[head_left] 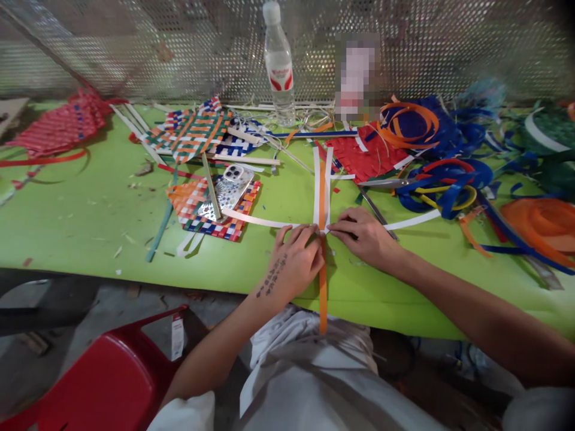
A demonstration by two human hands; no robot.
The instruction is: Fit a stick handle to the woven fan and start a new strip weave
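Observation:
An orange strip [323, 287] runs lengthwise toward me and hangs over the table's front edge. Beside it lie two white strips [316, 185], one on each side, pointing away from me. A white cross strip [265, 221] passes sideways through the place where they meet. My left hand [297, 257] is closed at that crossing, fingers bent onto the strips from the left. From the right, my right hand [366, 236] pinches the white cross strip close to the orange one. The fingertips of both hands nearly meet and hide part of the crossing.
Left of my hands, a phone [229, 191] lies on a woven checkered piece [215, 230]. Scissors [386, 182] and coiled blue strips [449, 185] are at the right. A water bottle [279, 72] stands behind, near the mesh panel [188, 54]. A red chair [103, 383] is at lower left.

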